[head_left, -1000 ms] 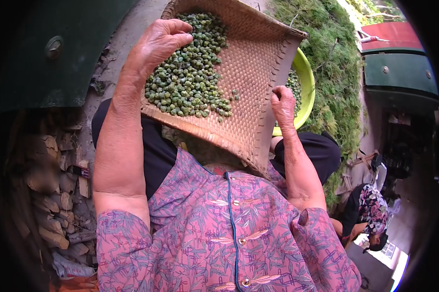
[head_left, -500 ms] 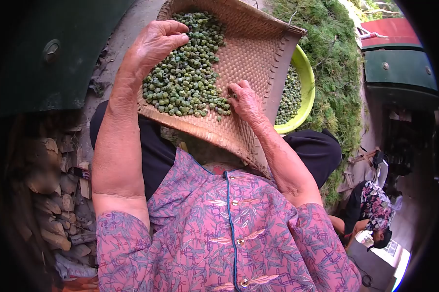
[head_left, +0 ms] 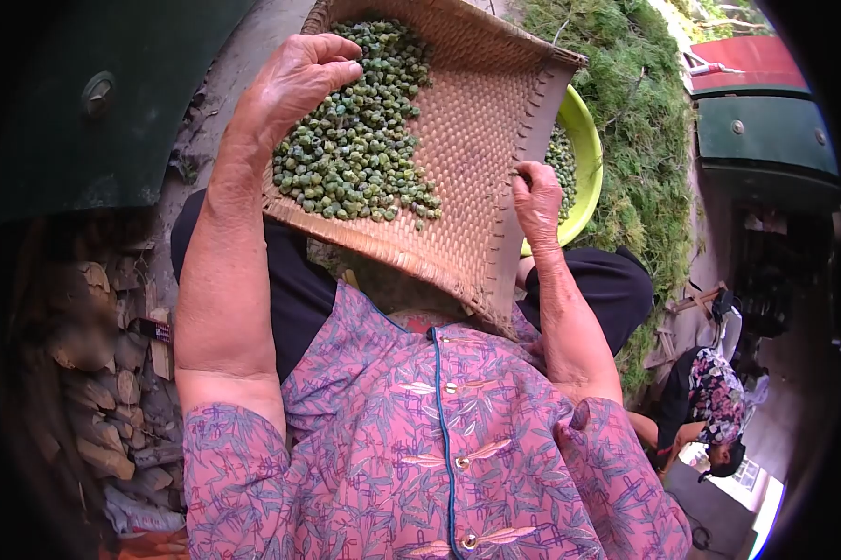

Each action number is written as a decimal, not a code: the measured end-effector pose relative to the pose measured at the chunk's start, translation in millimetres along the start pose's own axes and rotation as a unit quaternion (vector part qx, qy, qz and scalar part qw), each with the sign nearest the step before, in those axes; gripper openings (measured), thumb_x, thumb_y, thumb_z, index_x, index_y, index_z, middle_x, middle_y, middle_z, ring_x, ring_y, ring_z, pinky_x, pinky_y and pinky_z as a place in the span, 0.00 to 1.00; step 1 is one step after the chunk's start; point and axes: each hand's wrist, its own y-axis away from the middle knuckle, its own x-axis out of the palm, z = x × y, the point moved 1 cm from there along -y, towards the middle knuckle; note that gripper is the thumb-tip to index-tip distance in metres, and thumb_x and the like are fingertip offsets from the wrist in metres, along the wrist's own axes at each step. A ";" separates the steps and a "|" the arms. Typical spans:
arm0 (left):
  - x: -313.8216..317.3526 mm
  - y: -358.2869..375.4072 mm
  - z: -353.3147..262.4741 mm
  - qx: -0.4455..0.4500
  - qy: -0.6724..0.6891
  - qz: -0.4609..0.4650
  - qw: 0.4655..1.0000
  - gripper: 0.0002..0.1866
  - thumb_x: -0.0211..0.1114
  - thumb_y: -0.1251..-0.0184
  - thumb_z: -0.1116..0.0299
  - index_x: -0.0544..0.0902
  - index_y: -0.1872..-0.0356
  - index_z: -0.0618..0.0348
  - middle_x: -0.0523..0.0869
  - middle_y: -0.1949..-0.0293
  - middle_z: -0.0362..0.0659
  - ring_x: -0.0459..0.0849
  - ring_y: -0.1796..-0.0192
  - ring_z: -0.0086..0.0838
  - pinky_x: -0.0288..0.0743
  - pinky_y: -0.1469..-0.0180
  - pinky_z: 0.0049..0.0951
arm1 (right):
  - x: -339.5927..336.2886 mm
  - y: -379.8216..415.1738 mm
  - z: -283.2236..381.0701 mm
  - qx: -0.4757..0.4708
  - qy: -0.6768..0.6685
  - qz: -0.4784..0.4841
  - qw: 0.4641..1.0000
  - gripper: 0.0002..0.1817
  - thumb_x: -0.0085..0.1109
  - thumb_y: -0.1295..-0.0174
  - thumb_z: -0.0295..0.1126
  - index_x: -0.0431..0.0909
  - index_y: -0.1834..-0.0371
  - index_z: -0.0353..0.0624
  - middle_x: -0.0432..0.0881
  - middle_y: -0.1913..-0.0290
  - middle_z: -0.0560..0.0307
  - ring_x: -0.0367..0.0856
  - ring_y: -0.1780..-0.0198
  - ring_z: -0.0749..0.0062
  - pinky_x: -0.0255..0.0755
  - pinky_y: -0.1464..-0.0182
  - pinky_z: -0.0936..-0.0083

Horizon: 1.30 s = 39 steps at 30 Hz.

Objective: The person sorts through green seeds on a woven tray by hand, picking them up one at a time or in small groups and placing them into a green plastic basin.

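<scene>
Small round green berry-like fruits (head_left: 355, 159) lie heaped on the left side of a woven wicker scoop basket (head_left: 472, 149), tilted across my lap. My left hand (head_left: 304, 79) hovers over the heap's upper left edge, thumb and forefinger apart; the other fingers are hidden. My right hand (head_left: 539, 201) is closed at the basket's right rim, beside a yellow-green basin (head_left: 585, 177). A tiny dark green bit shows at its fingertips; whatever else lies inside the fist is hidden. More green fruits (head_left: 562, 163) fill the basin, partly covered by the basket and hand.
Feathery green cut branches (head_left: 616, 121) are piled to the right of the basin. Split firewood (head_left: 108, 411) is stacked at the lower left, under a dark green panel (head_left: 94, 93). Another person (head_left: 714, 397) in a flowered top sits at the far right.
My right hand has moved right, from the edge of the fruit heap to the basket's rim by the basin. My left hand stays nearly in place, its thumb and forefinger slightly farther apart.
</scene>
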 end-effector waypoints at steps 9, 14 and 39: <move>1.8 -2.7 4.5 -0.003 0.004 0.018 1.000 0.19 0.63 0.38 0.64 0.79 0.49 0.62 0.83 0.57 0.42 0.79 0.54 0.23 0.71 0.49 0.23 | 3.8 0.6 7.7 -0.006 -0.033 0.093 0.995 0.15 0.62 0.49 0.27 0.77 0.56 0.43 0.76 0.57 0.49 0.77 0.55 0.53 0.71 0.51 0.65; 2.1 -0.8 3.2 -0.001 0.000 0.011 1.000 0.18 0.63 0.38 0.64 0.79 0.49 0.63 0.83 0.57 0.43 0.79 0.54 0.24 0.71 0.49 0.23 | 56.2 17.4 90.2 -0.169 -0.075 0.195 0.963 0.20 0.65 0.51 0.30 0.76 0.53 0.42 0.73 0.47 0.45 0.70 0.43 0.49 0.65 0.42 0.60; 3.5 -2.7 5.7 0.024 -0.011 0.015 1.000 0.18 0.63 0.37 0.63 0.79 0.49 0.62 0.83 0.58 0.42 0.79 0.55 0.23 0.71 0.50 0.23 | 19.3 32.1 40.4 -0.137 -0.009 0.101 0.985 0.10 0.61 0.49 0.27 0.77 0.63 0.43 0.75 0.57 0.52 0.73 0.52 0.54 0.67 0.50 0.62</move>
